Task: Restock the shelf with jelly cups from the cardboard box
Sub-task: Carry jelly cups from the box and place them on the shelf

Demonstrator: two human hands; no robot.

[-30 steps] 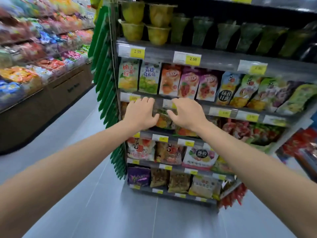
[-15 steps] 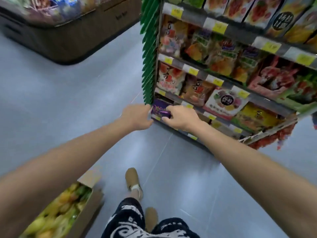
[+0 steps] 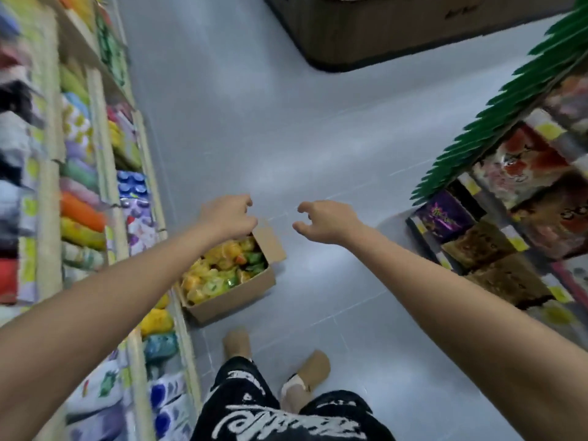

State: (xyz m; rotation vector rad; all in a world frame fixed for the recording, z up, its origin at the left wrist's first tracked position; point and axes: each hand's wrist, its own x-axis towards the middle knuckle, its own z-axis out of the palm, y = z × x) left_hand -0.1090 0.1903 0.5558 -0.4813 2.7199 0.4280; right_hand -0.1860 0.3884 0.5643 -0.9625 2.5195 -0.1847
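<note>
1. Hands. Both forearms reach fwd and down over the floor (image 3: 286,138). L hand (image 3: 227,218): back of hand up, fingers loosely curled. Its grip is slack, w/ nothing seen in it. In view it overlaps the far flap of the cardboard box (image 3: 235,296); contact w/ the flap cannot be told. R hand (image 3: 327,222): over bare floor, just right of the box and apart from it. Fingers and thumb are hooked w/ a gap between them, so the grip is apart and holds nothing. The hands are near each other, not touching.

2. Task items. The box stands on the floor, top open, flaps out, against the base of the L shelf (image 3: 100,148). The jelly cups (image 3: 219,268) lie inside in a loose heap, yellow, orange and green, up to approx. rim level. No cup is in either hand.

3. Surroundings.
- R side: snack shelf (image 3: 537,120), lower tiers only. It carries a purple bag (image 3: 445,214) and brown and red bags, too blurred to read. Green strips (image 3: 496,119) hang along its near edge.
- L side: the L shelf carries soft colourful packs (image 3: 81,214), blurred.
- Top: dark brown display island (image 3: 397,33), well apart from the box.
- Bottom: black printed shorts (image 3: 276,409) and two tan slippers (image 3: 237,343) (image 3: 313,367) on the floor, just behind the box.
</note>
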